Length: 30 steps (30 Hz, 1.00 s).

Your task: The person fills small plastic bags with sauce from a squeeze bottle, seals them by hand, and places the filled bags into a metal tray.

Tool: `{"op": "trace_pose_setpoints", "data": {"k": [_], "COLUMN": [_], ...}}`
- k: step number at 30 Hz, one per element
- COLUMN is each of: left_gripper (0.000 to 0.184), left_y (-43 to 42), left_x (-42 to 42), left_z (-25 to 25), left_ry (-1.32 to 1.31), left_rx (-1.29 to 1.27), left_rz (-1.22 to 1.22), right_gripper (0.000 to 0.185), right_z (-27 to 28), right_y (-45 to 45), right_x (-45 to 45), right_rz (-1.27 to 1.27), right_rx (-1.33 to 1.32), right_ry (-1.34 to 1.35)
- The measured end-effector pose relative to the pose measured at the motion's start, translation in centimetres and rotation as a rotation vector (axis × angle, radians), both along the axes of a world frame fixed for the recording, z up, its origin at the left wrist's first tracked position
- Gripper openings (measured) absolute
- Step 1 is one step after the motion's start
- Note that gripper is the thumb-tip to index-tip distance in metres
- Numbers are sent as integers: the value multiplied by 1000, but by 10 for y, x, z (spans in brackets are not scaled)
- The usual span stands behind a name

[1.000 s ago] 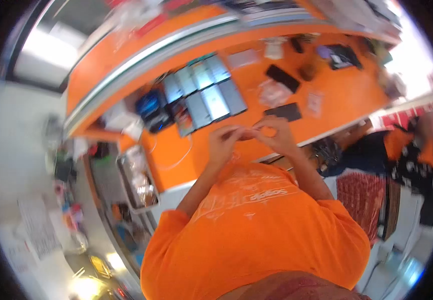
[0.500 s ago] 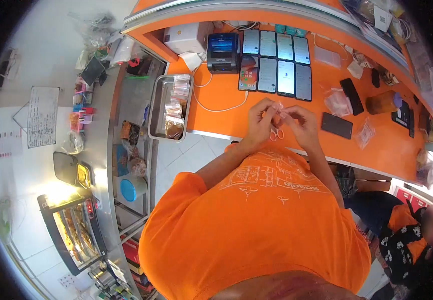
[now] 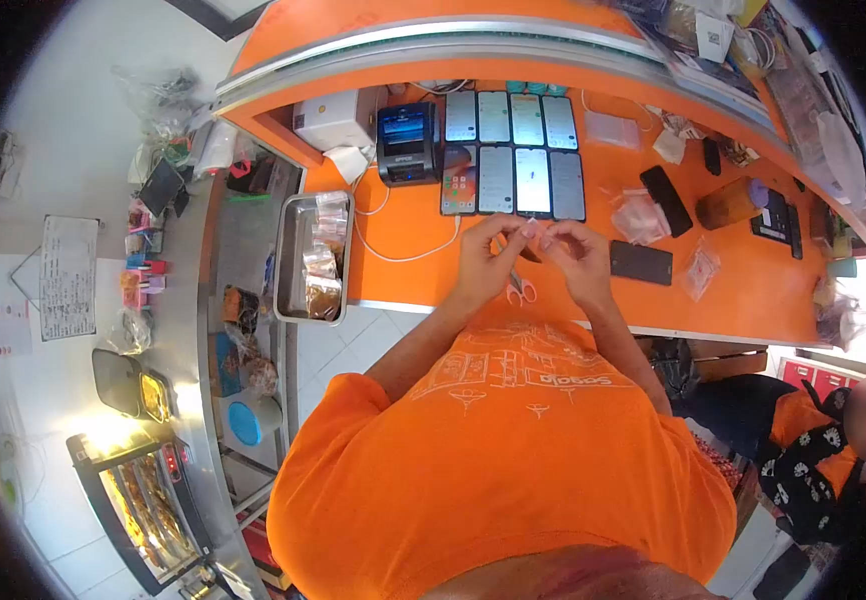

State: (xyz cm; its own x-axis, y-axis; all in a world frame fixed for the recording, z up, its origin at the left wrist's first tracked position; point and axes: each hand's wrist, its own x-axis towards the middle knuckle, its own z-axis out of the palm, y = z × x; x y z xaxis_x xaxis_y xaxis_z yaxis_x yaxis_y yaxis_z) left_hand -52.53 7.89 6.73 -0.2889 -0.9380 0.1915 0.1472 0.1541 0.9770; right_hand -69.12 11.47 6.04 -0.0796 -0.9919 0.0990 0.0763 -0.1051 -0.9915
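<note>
The left hand (image 3: 487, 256) and right hand (image 3: 581, 260) pinch a small indistinct item (image 3: 531, 229) above the table (image 3: 753, 290), near scissors (image 3: 521, 291).

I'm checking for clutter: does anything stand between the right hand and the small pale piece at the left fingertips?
Nothing visible does: the right hand is close beside the small pale piece in the left hand, though contact is too small to tell. The scissors show nearer the body.

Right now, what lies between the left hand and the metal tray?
In the head view, a white cable curves over the orange counter between the left hand and the metal tray.
</note>
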Motion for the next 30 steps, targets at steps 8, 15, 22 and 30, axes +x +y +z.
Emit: {"op": "trace_pose_setpoints", "data": {"k": [8,15,22,30], "left_gripper": [13,13,17,33], "left_y": [2,13,-37,-103], "left_x": [4,18,91,321], "left_z": [-30,-52,-70,-81], "left_ry": [-96,81,17,-509], "left_rx": [-163,51,-257,-77], "left_rz": [149,334,780,1159], "right_gripper": [10,11,19,31], "right_z": [8,-3,-27,-173], "right_y": [2,6,-15,-33], "right_x": [8,11,-20,-195], "right_rz": [123,256,166,-851], "right_rx": [67,83,-89,178], "right_ry": [107,150,656,1451]}}
